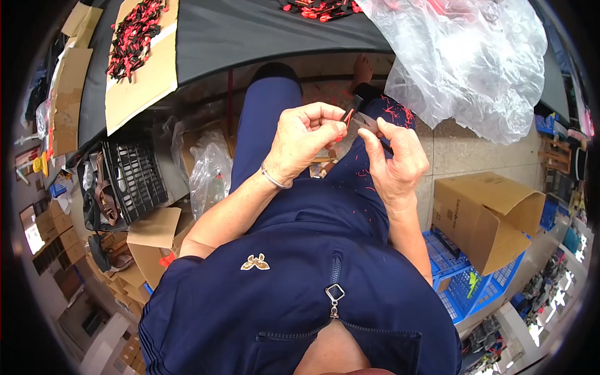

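Note:
My left hand (303, 139) is closed, thumb and forefinger pinching a small red and black piece (347, 117) above my lap. Close to its right, my right hand (400, 159) grips a small tool with a flat grey metal blade (366, 122). The blade and the piece meet or nearly touch between the fingertips; which of these I cannot tell. Most of the tool's handle is hidden by my fingers. Red thread-like scraps (398, 114) lie on my right trouser leg, with finer bits higher up the thigh.
Many red and black pieces are heaped on a cardboard sheet (139, 94) on the black-covered table (250, 28). Another pile (322, 9) lies at its far side, beside a large clear plastic bag (462, 69). An open carton (475, 206) rests on blue crates (465, 290); a black crate (132, 178) stands left.

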`<state>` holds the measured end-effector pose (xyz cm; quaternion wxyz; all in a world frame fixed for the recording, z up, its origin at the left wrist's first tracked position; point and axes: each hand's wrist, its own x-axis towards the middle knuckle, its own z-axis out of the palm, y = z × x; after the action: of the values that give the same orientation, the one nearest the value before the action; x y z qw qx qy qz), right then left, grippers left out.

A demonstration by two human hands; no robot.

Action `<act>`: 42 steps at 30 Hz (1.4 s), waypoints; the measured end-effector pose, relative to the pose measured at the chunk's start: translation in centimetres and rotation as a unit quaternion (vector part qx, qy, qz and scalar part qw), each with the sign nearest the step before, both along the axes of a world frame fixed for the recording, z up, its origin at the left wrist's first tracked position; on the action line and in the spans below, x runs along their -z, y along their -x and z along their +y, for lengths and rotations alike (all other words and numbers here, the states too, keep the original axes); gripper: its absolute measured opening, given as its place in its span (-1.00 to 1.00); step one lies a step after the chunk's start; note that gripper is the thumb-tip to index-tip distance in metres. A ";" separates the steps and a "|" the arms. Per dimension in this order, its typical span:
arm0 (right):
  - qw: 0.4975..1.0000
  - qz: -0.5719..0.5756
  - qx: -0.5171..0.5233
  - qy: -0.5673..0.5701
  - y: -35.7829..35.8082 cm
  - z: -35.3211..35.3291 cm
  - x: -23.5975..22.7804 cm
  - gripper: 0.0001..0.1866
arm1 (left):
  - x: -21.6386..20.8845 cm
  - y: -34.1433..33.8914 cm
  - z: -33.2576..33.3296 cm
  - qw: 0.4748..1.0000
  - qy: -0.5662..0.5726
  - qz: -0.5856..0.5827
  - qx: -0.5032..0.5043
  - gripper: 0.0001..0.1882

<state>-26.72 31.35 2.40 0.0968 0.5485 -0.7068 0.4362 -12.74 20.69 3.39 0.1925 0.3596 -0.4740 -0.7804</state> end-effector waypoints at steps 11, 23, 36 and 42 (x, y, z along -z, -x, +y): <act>1.000 0.012 0.000 -0.015 -0.1 -0.1 0.5 -0.73 | -0.1 0.3 0.3 1.000 -0.003 -0.014 0.014 -0.81; 0.992 -0.121 -0.001 -0.034 0.0 -0.1 1.3 -0.81 | 1.6 -0.1 -0.2 0.994 -0.100 0.030 0.025 -0.84; 0.816 -0.572 -0.060 -0.055 0.4 -0.9 1.5 -0.84 | 1.3 1.0 1.5 0.840 0.537 -0.064 0.043 -0.79; 0.827 -0.554 -0.091 -0.016 0.5 -0.6 1.9 -0.81 | 1.6 0.8 1.2 0.981 0.135 -0.088 0.105 -0.79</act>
<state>-27.18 30.72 0.52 -0.3597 0.2780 -0.5954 0.6624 -13.58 21.92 1.74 0.1134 0.3457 -0.6254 -0.6903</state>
